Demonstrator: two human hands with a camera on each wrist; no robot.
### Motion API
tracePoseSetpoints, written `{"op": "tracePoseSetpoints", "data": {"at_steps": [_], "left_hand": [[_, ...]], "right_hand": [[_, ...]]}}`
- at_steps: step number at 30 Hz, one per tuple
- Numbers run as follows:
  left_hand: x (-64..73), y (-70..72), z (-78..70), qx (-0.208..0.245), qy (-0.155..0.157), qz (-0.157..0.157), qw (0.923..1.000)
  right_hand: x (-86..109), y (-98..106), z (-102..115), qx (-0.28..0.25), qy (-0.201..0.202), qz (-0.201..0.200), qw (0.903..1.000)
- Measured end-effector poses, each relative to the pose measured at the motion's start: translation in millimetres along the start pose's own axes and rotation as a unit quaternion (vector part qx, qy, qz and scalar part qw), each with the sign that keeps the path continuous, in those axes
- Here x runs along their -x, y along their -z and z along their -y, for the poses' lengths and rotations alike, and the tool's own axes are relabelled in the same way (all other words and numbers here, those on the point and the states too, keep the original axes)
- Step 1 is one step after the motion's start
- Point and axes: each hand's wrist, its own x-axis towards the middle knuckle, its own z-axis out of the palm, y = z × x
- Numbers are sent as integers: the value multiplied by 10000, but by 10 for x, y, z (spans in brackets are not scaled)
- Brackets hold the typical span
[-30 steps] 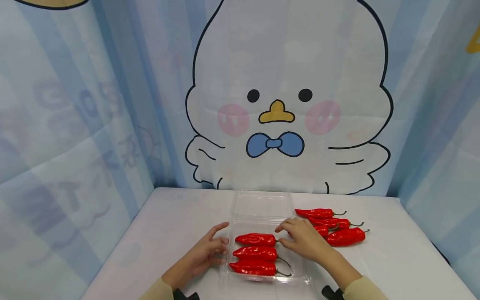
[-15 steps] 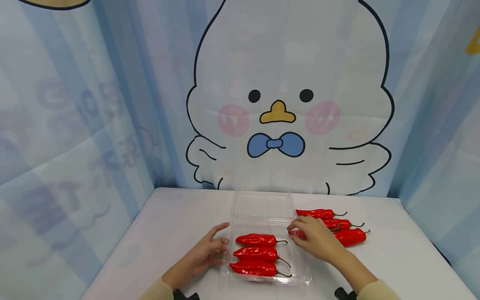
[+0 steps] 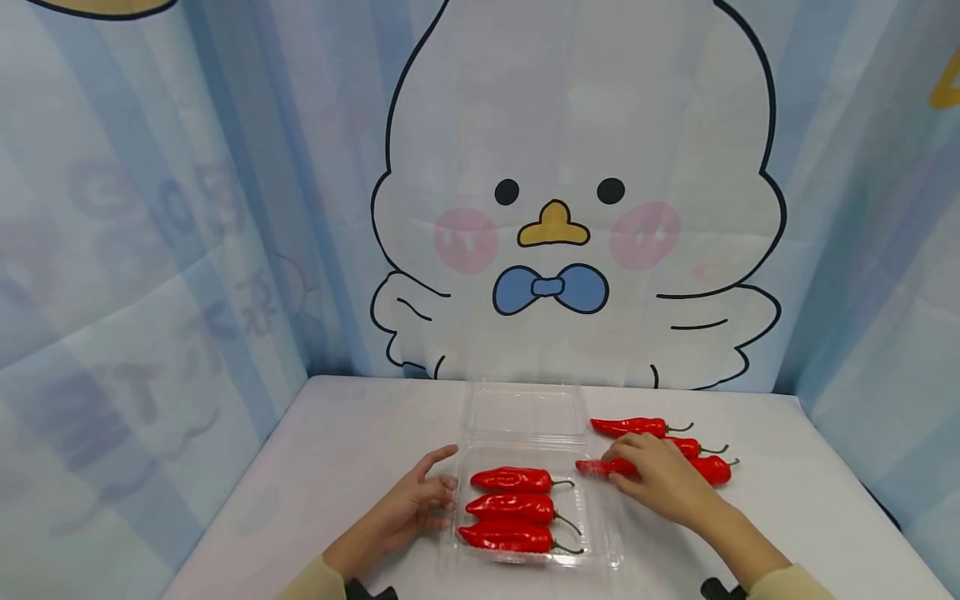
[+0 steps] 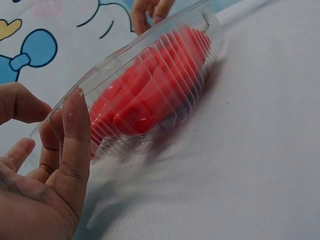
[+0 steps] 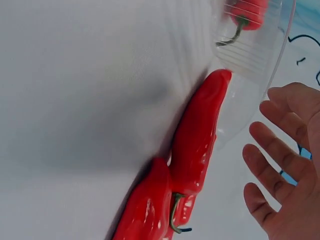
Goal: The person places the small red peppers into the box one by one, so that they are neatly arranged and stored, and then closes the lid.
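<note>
Three red chili peppers (image 3: pixel 511 507) lie side by side in a clear plastic clamshell box (image 3: pixel 600 533), stems to the right. My left hand (image 3: pixel 408 504) rests against the box's left side; in the left wrist view its fingers (image 4: pixel 74 140) are extended at the clear rim. To the right of the box, my right hand (image 3: pixel 663 479) hovers over a loose chili pepper (image 3: pixel 600 468), whose tip shows left of the fingers. In the right wrist view that hand's fingers (image 5: pixel 280 145) are spread and bent slightly, apart from the pepper (image 5: pixel 197 135).
More loose chili peppers lie at the right: one at the back (image 3: pixel 630 427), one behind the hand (image 3: pixel 686 447) and one at its right (image 3: pixel 712 470). The box's raised clear lid (image 3: pixel 525 408) reaches toward the cartoon-printed backdrop (image 3: pixel 570 125). All stand on a white table (image 3: pixel 352 442).
My right hand has moved right, from the stem of the rearmost pepper in the box to over the loose peppers. My left hand has stayed at the box's side.
</note>
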Motion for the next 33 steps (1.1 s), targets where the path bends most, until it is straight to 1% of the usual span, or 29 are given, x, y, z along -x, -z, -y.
{"op": "tracePoseSetpoints", "data": {"at_steps": [8,13,18,25,33], "left_hand": [[-6,5,9,-44,-8,-21,10000],[-14,16,14,-56,-14,-23,10000],[-11,18,10,-52,-14,-19,10000],[-22,26,11,-55,-10,0,10000],[-27,15,6,-33,2,-25,10000]], "right_hand": [[51,41,-91,132,-149,164,9997],[85,53,-182,241,-147,131,9995],[126,78,-262,291,-253,148,9991],[174,101,-377,496,-528,440,9964],[251,134,-552,565,-706,634,9939]]}}
